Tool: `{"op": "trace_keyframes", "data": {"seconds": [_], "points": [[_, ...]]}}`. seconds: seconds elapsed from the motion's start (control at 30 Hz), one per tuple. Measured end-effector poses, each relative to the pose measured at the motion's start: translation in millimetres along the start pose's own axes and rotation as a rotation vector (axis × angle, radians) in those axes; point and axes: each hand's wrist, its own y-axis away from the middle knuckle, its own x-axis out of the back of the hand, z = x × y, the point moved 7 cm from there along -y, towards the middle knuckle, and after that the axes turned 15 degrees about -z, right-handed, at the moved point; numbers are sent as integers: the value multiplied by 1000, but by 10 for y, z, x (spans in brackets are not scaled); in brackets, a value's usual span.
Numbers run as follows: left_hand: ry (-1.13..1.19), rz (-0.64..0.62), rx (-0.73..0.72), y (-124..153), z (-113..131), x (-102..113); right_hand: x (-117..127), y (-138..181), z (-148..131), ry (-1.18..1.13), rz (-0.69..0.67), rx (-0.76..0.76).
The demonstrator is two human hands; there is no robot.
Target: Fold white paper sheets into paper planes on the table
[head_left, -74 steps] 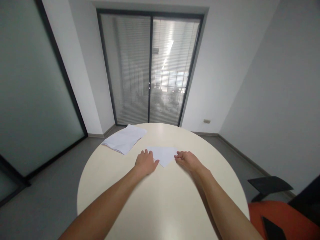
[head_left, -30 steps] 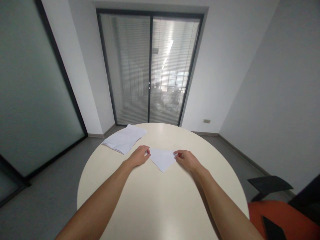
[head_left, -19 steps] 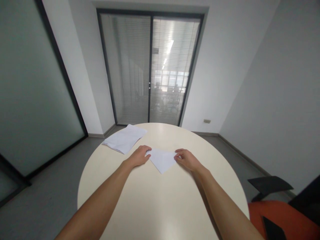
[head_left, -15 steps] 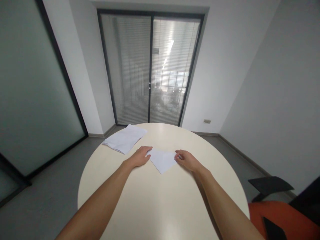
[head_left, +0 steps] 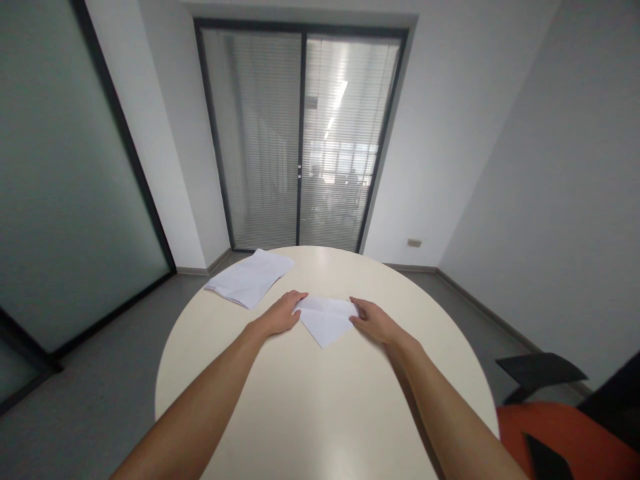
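Observation:
A folded sheet of white paper (head_left: 325,320) lies on the round table in front of me, its point turned toward me and its straight edge on the far side. My left hand (head_left: 280,315) grips the left corner, with the thumb on the near side and the fingers along the far side. At the right corner, my right hand (head_left: 376,320) holds the paper between thumb and fingers, which hide that corner in part. A faint crease runs down the middle of the paper.
A stack of white paper (head_left: 253,277) lies at the table's far left edge. The round cream table (head_left: 310,413) fills the middle. An orange chair (head_left: 560,433) with black armrests stands at the right. Glass doors with blinds (head_left: 260,147) are beyond the table.
My right thumb and fingers have spread a little around the right corner of the paper. My left fingers have shifted slightly along its far edge. The paper has barely moved.

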Motion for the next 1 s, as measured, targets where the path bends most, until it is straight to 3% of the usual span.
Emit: {"op": "trace_keyframes", "data": {"seconds": [0.17,0.5,0.73,1.0], "points": [[54,18,-28,19,42,26,51,38,-91,-5,11,-17],[-73,32,-43,29,92,114,70,60,-119,-95,41,-23],[34,39,31,42,34,145,38,21,-100,-110,6,10],[-50,-9,13,22,102,130,42,-7,-213,88,-11,60]]}}
